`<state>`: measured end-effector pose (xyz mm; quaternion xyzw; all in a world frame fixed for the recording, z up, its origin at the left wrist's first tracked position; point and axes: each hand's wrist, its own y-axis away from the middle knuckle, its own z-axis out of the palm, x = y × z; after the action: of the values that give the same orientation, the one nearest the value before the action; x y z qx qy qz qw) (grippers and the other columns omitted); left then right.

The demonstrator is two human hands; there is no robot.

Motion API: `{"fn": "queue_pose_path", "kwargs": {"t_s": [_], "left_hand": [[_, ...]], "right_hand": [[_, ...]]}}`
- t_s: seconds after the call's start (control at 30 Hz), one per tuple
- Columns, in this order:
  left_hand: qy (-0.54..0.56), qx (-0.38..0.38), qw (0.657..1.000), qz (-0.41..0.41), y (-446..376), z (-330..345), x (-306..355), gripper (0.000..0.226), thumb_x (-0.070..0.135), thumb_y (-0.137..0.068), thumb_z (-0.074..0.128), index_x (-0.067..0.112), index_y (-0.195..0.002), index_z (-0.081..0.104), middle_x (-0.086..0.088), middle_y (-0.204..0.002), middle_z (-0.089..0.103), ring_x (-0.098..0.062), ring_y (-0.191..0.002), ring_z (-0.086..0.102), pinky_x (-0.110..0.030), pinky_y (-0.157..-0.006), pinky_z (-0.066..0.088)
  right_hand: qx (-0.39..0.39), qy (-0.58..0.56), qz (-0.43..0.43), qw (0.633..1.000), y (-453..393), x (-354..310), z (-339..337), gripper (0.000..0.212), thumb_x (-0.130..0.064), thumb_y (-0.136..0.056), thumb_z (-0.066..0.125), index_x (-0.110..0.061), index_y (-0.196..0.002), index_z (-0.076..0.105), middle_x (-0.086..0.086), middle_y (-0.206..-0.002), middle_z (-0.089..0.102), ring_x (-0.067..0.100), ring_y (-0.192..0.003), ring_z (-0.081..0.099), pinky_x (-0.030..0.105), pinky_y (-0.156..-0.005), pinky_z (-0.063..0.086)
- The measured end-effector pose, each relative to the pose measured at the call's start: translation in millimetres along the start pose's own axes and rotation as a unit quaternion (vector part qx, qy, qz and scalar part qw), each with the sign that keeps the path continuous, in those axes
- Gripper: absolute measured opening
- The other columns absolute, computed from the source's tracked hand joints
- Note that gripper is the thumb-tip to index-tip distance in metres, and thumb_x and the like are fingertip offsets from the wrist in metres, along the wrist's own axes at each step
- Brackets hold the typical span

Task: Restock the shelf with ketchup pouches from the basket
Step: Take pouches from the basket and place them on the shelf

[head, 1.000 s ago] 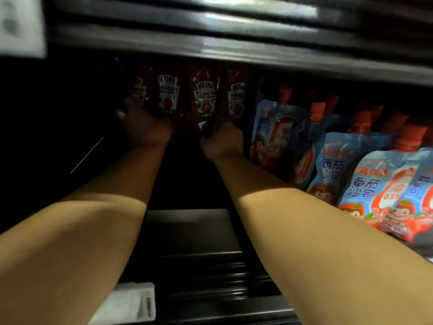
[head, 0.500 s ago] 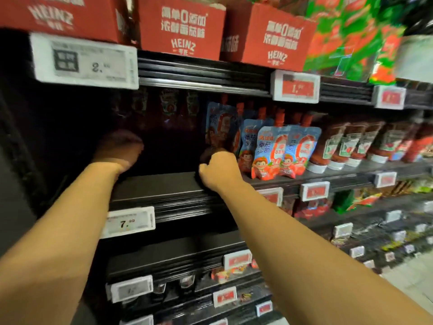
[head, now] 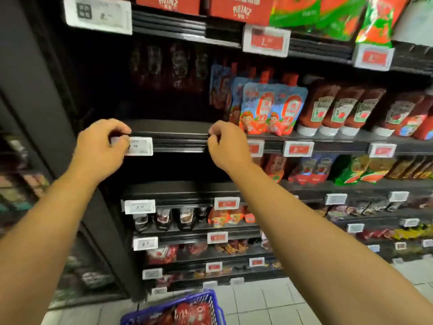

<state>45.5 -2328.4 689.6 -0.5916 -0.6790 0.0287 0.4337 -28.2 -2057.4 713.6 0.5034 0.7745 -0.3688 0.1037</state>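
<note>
Hands at a supermarket shelf edge, mid-restock. Left hand (head: 100, 146) curled loosely at the shelf (head: 168, 134) lip, fingertips over a white price tag (head: 140, 146), seemingly gripping nothing. Dark ketchup pouches (head: 168, 66) stood upright far back in the shadowed bay, front of that bay bare. Right hand (head: 226, 144) likewise curled at the lip, apparently without a pouch, though whether fingertips pinched the rail could not be told. Blue spouted pouches (head: 269, 106) lined up just right of it, squeeze bottles (head: 332, 109) further along. Blue basket (head: 206, 303) on the floor tiles below, red pouches (head: 187, 313) heaped inside. Judged between loads: best done by reaching down to the basket, taking pouches by their tops, and standing them upright, labels out, in front of the dark row without nudging the blue neighbours.
</note>
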Motion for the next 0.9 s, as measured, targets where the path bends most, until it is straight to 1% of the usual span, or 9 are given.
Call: {"fn": "queue_pose_path", "kwargs": {"t_s": [0.07,0.13,0.27,0.37,0.43,0.5,0.6,0.7,0.9], "left_hand": [[0.009,0.065,0.998,0.013,56.1,-0.7,-4.5,0.016,0.013,-0.089,0.061,0.02,-0.102,0.066,0.007,-0.105,0.063,-0.008,-0.096,0.056,-0.018,-0.088,0.04],[0.016,0.069,0.997,-0.017,118.1,10.6,-15.6,0.017,0.011,-0.087,0.06,0.016,-0.102,0.065,0.006,-0.103,0.06,-0.006,-0.094,0.054,-0.016,-0.087,0.041],[0.019,-0.092,0.977,-0.192,247.4,47.3,-52.9,0.017,0.004,-0.088,0.063,0.006,-0.103,0.068,-0.01,-0.098,0.065,-0.029,-0.092,0.063,-0.041,-0.088,0.053],[-0.037,-0.242,0.906,-0.346,329.1,65.9,-82.9,0.017,0.011,-0.089,0.065,0.013,-0.105,0.069,-0.004,-0.093,0.067,-0.028,-0.087,0.065,-0.041,-0.084,0.056],[-0.064,-0.335,0.846,-0.411,378.1,73.8,-101.3,0.014,0.014,-0.089,0.067,0.016,-0.103,0.068,-0.005,-0.097,0.068,-0.029,-0.097,0.067,-0.033,-0.082,0.052],[-0.07,-0.406,0.787,-0.459,423.8,84.2,-117.6,0.013,0.014,-0.088,0.068,0.019,-0.1,0.069,-0.004,-0.099,0.069,-0.029,-0.102,0.067,-0.028,-0.079,0.049],[-0.093,-0.485,0.735,-0.464,482.4,104.1,-136.1,0.019,0.021,-0.088,0.066,0.013,-0.105,0.07,-0.011,-0.108,0.071,-0.029,-0.098,0.066,-0.028,-0.076,0.046],[-0.096,-0.51,0.718,-0.463,533.0,129.8,-163.7,0.026,0.022,-0.086,0.065,0.014,-0.11,0.067,-0.011,-0.111,0.07,-0.026,-0.092,0.061,-0.029,-0.074,0.044],[-0.092,-0.5,0.732,-0.454,588.3,204.9,-244.2,0.041,0.025,-0.085,0.068,0.018,-0.124,0.059,-0.009,-0.118,0.068,-0.028,-0.103,0.063,-0.031,-0.077,0.044]], "right_hand": [[0.062,-0.064,-0.061,0.994,37.7,14.8,3.3,0.018,-0.007,-0.087,0.057,-0.007,-0.101,0.068,0.009,-0.102,0.066,0.026,-0.101,0.059,0.034,-0.092,0.046],[0.078,-0.088,-0.07,0.991,84.9,44.0,10.7,0.018,-0.015,-0.086,0.057,-0.013,-0.101,0.066,0.001,-0.101,0.063,0.02,-0.098,0.057,0.029,-0.089,0.045],[-0.082,-0.081,0.076,0.99,194.2,121.0,44.5,0.007,-0.02,-0.085,0.059,-0.017,-0.09,0.063,0.002,-0.091,0.065,0.02,-0.084,0.06,0.032,-0.079,0.049],[-0.243,-0.053,0.234,0.94,272.5,173.0,71.2,0.007,-0.008,-0.088,0.062,-0.002,-0.09,0.065,0.017,-0.089,0.07,0.035,-0.088,0.065,0.03,-0.078,0.049],[-0.345,-0.025,0.293,0.891,320.5,195.0,85.5,0.008,-0.004,-0.089,0.062,0.002,-0.087,0.067,0.014,-0.083,0.07,0.036,-0.093,0.066,0.019,-0.068,0.042],[-0.428,-0.002,0.346,0.835,363.0,210.8,102.2,0.011,-0.01,-0.088,0.067,0.0,-0.09,0.071,0.009,-0.084,0.069,0.034,-0.096,0.066,0.027,-0.077,0.048],[-0.47,-0.001,0.418,0.778,414.4,224.5,129.1,0.013,-0.014,-0.088,0.07,-0.004,-0.096,0.072,0.014,-0.093,0.073,0.034,-0.088,0.069,0.044,-0.084,0.057],[-0.511,0.03,0.416,0.752,458.8,233.3,174.0,0.011,-0.016,-0.087,0.065,-0.014,-0.096,0.07,0.014,-0.1,0.073,0.028,-0.084,0.065,0.04,-0.084,0.054],[-0.551,0.034,0.401,0.731,521.7,257.1,296.5,0.021,-0.025,-0.082,0.071,-0.021,-0.102,0.069,0.004,-0.114,0.07,0.027,-0.1,0.065,0.031,-0.085,0.051]]}}
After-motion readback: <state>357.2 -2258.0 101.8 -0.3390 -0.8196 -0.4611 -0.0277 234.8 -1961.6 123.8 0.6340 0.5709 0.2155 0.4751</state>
